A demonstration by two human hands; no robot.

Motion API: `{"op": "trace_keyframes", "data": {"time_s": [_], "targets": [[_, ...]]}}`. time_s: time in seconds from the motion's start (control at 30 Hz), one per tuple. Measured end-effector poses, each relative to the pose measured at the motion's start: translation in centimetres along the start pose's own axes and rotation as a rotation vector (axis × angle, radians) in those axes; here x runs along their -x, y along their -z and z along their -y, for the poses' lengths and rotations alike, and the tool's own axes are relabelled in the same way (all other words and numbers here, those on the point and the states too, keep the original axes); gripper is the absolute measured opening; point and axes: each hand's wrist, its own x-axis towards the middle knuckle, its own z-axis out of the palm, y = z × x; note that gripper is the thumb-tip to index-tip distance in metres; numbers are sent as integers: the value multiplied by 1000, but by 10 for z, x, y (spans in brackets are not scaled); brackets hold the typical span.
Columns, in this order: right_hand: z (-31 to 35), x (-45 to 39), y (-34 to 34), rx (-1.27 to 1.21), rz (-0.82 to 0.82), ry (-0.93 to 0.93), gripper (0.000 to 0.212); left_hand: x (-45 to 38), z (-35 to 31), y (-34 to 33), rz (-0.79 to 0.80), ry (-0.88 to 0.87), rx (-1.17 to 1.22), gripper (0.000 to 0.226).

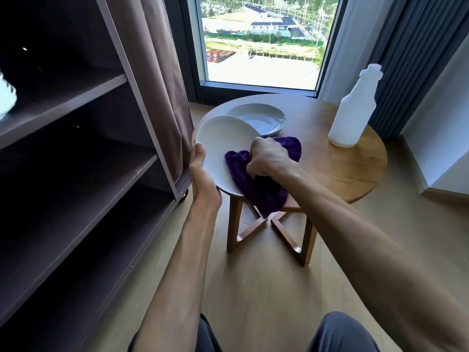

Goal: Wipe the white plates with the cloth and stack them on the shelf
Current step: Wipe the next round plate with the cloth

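The dark shelf point(76, 95) on my left has no plates that I can see. My left hand point(203, 179) grips the rim of a white plate point(223, 146), tilted up over the tabletop point(342, 168). My right hand point(269, 158) squeezes the purple cloth point(256, 189) against it. I think this is my first plate. A second white plate point(258, 118) waits behind, beside a white bottle point(352, 110).
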Motion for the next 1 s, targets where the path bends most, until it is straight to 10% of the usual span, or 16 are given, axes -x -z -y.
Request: {"op": "trace_keyframes", "data": {"time_s": [0.4,0.67,1.0], "targets": [[-5,-30,2,-329,-629,-32,6,15,3,-13,143,-95,-154,81],[26,-2,-6,-374,-188,448,20,15,1,-7,46,26,-38,52],[20,17,1,-122,192,219,4,5,-11,11,-36,179,95,37]]}}
